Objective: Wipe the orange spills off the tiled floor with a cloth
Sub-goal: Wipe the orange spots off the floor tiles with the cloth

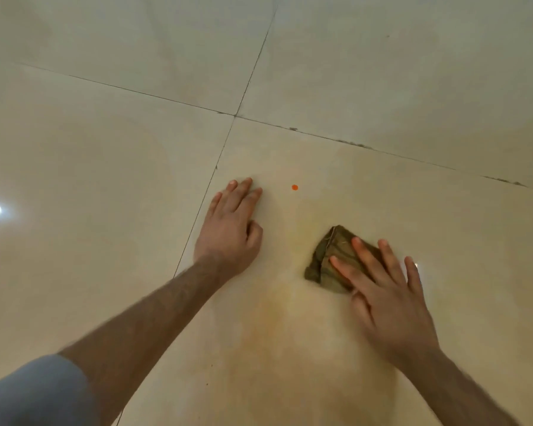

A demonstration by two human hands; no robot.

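Where the tiled floor (105, 167) lay nearest the camera, a pale orange smear (277, 327) was spread thinly across the tile, apparently the residue of a spill that had been rubbed but not lifted. Just beyond it, the right hand (385, 296) was laid flat on a crumpled brown-green cloth (326, 259), fingers straight and splayed rather than curled, so that the cloth was pressed to the floor, presumably for broad contact while wiping. To its left, well apart from the cloth, the left hand (231, 229) was planted on the tile with fingers extended and nothing held, seemingly as a brace for a person leaning low. Farther off, between the two hands and ahead of them, a small round orange drop (294, 187) was left untouched. Beyond that, dark grout lines (320, 136) were crossed.
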